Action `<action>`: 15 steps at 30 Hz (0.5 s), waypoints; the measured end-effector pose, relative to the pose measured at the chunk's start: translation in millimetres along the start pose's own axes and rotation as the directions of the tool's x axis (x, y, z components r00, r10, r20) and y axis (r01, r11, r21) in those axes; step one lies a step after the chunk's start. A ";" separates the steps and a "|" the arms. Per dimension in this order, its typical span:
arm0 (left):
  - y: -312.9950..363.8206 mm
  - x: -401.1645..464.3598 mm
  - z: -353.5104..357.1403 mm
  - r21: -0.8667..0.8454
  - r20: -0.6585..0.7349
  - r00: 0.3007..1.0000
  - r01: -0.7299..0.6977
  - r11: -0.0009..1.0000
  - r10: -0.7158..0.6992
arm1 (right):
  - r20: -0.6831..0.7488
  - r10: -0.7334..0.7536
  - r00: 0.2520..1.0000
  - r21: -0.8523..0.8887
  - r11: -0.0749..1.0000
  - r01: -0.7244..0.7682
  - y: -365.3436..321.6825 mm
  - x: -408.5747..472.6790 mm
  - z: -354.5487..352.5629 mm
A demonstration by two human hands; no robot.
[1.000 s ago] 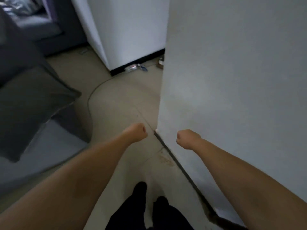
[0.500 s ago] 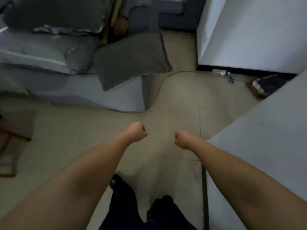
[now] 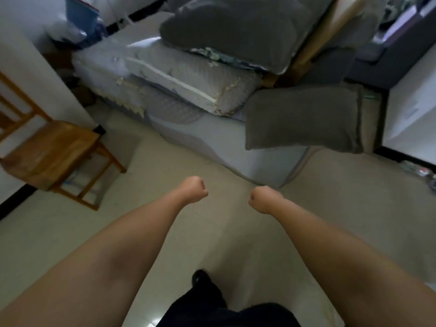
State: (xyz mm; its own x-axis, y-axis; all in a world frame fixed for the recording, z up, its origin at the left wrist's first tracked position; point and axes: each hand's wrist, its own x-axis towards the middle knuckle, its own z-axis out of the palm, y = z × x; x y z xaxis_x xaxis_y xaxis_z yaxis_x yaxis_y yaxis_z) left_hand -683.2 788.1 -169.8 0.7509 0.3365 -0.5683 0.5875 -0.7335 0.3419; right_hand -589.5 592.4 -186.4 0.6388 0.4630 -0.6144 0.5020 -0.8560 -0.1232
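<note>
since half a second ago the view has swung left: the white wall that filled the lower right has gone from view, and only a white wall with dark skirting (image 3: 410, 114) shows at the right edge. the grey pillow (image 3: 302, 119) has slid from upper middle to the right, and a wooden chair (image 3: 52, 152) has come in at the left. the mattress (image 3: 224, 142) on the floor (image 3: 153, 185) now runs across the middle, with a quilted pillow (image 3: 188, 81) and a dark cushion (image 3: 236, 27) piled on it.

both bare forearms stay stretched forward and down, nearly side by side, as before. the left grip (image 3: 194, 190) is clenched in a fist with nothing in it. the right grip (image 3: 262, 199) is clenched the same way, facing the left one across a small gap. both fists hang over the floor, near the mattress's near edge and apart from it. the grey pillow rests on the mattress's right end, beyond the right fist. a dark trouser leg (image 3: 212, 298) shows below, between the arms.
</note>
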 end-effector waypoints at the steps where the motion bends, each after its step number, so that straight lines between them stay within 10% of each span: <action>1: -16.1 1.6 -11.4 -0.024 -0.014 1.000 0.022 0.999 -0.023 | 0.000 -0.023 1.000 -0.022 1.000 0.023 -17.3 9.0 -8.8; 15: -226.7 -4.0 -104.1 -0.420 -0.144 0.887 0.346 0.839 -0.438 | 0.145 -0.397 0.906 -0.281 0.862 0.422 -265.2 150.5 -70.6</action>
State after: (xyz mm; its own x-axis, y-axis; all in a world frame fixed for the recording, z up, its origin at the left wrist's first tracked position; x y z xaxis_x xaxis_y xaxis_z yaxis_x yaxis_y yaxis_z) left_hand -788.0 1014.5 -167.1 0.4522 0.7051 -0.5462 0.8796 -0.2511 0.4041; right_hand -585.4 905.4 -191.2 0.2951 0.7262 -0.6210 0.8661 -0.4777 -0.1470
